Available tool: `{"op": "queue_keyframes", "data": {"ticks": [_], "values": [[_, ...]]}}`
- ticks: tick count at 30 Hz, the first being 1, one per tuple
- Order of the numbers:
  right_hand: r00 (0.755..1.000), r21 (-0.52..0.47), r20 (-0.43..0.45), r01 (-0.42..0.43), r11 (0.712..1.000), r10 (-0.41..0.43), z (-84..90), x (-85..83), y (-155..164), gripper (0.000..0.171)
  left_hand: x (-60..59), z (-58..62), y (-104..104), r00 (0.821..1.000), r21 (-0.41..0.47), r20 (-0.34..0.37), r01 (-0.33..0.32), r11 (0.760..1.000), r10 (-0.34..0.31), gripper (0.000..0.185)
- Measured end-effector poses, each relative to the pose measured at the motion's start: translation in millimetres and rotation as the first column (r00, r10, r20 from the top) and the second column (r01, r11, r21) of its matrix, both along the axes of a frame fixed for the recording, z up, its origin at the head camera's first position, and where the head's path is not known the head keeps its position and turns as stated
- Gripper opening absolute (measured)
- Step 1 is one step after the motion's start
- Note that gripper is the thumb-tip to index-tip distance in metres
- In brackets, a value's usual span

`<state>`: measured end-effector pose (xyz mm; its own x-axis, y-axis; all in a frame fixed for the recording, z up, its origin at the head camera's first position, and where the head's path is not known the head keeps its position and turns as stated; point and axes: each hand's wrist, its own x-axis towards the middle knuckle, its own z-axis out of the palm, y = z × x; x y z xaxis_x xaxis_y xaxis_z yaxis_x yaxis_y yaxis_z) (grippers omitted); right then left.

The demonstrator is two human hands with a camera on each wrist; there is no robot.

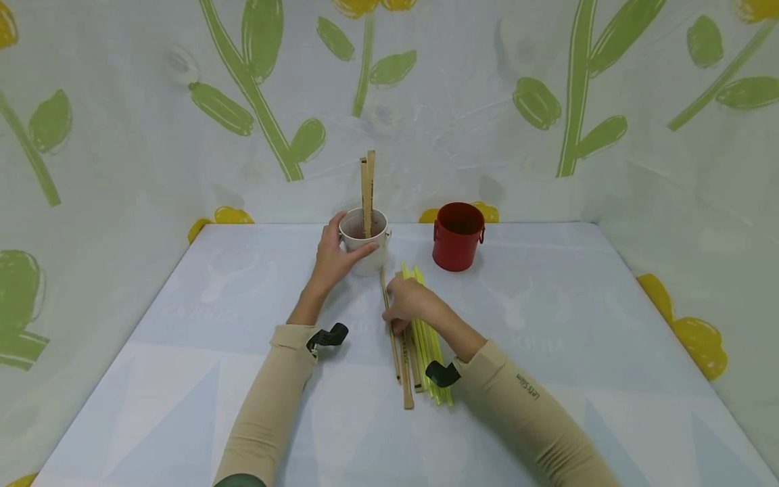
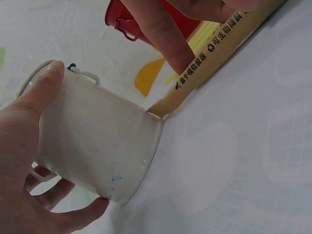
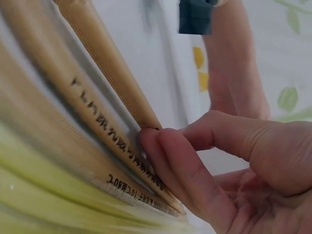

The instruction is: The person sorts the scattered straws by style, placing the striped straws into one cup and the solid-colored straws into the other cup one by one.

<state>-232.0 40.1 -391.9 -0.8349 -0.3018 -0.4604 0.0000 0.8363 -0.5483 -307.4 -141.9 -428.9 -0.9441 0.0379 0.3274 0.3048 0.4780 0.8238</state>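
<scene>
Head view: left hand (image 1: 337, 257) curls round the white cup (image 1: 364, 241) at the desk's (image 1: 182, 379) far middle; right hand (image 1: 412, 304) pinches a brown paper-wrapped stick (image 1: 389, 325) from the bundle beside the yellow ones (image 1: 433, 352). Risk: lifting could drag neighbours, or knock the two sticks standing in the cup.

Left wrist view: cup contents hidden; red cup (image 2: 146, 24) mostly covered.

Right wrist view: fingers (image 3: 180, 165) grip one wrapper; stick ends cut off, print blurred.

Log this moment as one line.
left hand: grips white cup | right hand: pinches brown-wrapped stick | red cup: untouched
</scene>
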Motion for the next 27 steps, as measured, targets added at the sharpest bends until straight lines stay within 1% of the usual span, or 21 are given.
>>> {"op": "queue_keyframes", "data": {"ticks": [5, 7, 9, 13, 20, 27], "values": [[0.996, -0.109, 0.089, 0.039, 0.993, -0.030, -1.9, -5.4, 8, 0.064, -0.3, -0.9, 0, 1.000, 0.005, 0.010, 0.003, 1.000, -0.003, 0.096], [0.991, -0.166, 0.130, 0.057, 0.984, -0.036, -2.6, -6.7, 11, 0.065, -0.1, -0.4, 0, 1.000, 0.006, 0.010, 0.006, 1.000, -0.006, 0.097], [0.988, -0.213, 0.153, 0.062, 0.975, -0.029, -2.6, -7.7, 13, 0.066, 0.0, 0.7, 1, 1.000, 0.004, 0.009, 0.008, 1.000, -0.008, 0.096], [0.988, -0.271, 0.156, 0.053, 0.961, -0.011, 0.2, -8.9, 18, 0.065, -0.6, 3.3, 1, 1.000, 0.002, 0.002, 0.006, 1.000, -0.006, 0.095], [0.988, -0.313, 0.155, 0.064, 0.948, -0.016, 3.7, -10.8, 25, 0.061, -1.7, 3.5, 1, 1.000, 0.000, 0.001, 0.003, 1.000, -0.003, 0.096], [0.990, -0.340, 0.142, 0.053, 0.939, -0.005, 5.0, -12.0, 28, 0.060, -0.5, 2.2, 0, 1.000, 0.007, 0.001, 0.009, 1.000, -0.010, 0.095]]}}
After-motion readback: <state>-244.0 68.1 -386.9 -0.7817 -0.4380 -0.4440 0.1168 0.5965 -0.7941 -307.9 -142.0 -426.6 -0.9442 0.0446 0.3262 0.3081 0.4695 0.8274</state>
